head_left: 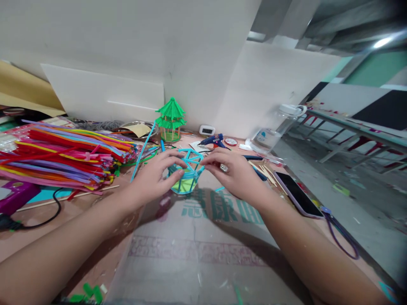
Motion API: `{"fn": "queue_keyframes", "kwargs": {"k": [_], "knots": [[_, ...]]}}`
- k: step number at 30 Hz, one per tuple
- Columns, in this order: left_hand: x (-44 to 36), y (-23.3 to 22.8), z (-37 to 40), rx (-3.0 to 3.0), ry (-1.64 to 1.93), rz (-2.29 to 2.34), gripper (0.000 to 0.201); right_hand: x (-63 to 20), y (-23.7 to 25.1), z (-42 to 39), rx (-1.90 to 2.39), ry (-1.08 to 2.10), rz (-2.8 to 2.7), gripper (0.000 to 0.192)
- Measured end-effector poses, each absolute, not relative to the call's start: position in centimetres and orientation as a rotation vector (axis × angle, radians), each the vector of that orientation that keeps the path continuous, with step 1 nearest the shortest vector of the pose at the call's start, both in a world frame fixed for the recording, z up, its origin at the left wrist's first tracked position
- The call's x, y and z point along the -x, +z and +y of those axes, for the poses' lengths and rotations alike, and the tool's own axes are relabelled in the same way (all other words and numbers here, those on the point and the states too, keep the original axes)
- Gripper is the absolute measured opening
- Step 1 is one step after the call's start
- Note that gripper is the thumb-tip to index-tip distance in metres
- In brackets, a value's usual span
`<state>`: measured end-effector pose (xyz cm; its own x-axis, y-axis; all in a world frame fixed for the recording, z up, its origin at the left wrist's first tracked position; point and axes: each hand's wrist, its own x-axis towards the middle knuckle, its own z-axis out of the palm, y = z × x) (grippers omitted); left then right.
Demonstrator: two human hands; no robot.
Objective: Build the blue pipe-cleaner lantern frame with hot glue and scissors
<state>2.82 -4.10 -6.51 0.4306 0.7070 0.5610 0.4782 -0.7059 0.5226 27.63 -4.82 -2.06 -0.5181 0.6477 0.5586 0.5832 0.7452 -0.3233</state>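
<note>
Your left hand (pixel 155 176) cups the blue pipe-cleaner basket (pixel 187 173) from its nine o'clock side, fingers curled around the frame and the thumb laid along its lower rim. Your right hand (pixel 237 173) comes in from three o'clock, its fingertips (pixel 207 160) pinched on the upper rim of the basket where the blue strands cross. The basket sits between both hands, just above the table (pixel 95 254), its open frame tilted toward you so the green disc in its base shows. Both forearms run in from the lower corners of the view, converging on the basket, wrists fairly straight, the backs of the hands up.

Under the hands lies a clear plastic sheet (pixel 203 245) with green printed characters. At nine o'clock from the basket, a large heap of coloured pipe cleaners (pixel 63 156) spreads across the table, and a single blue pipe cleaner (pixel 143 148) leans up out of it near your left hand. At twelve o'clock, well behind the basket, stands a small green pagoda model (pixel 171 118); a blue glue gun (pixel 214 140) lies at about one o'clock. At three to four o'clock from your right hand, a phone (pixel 297 194) lies face up near the table edge, with some wooden sticks (pixel 266 173) between it and the hand.
</note>
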Motion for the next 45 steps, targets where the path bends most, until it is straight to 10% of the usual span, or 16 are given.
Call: {"fn": "queue_keyframes", "kwargs": {"k": [35,45], "knots": [[-3.5,-4.8,-6.5,-2.686,1.382,0.844,0.014,-25.4,-1.6,-8.1,0.66,0.188,-2.3,0.014],[-2.5,-5.1,-5.9,-2.301,1.419,1.117,0.024,-36.0,-4.0,-4.9,1.821,0.015,-2.187,0.023]]}}
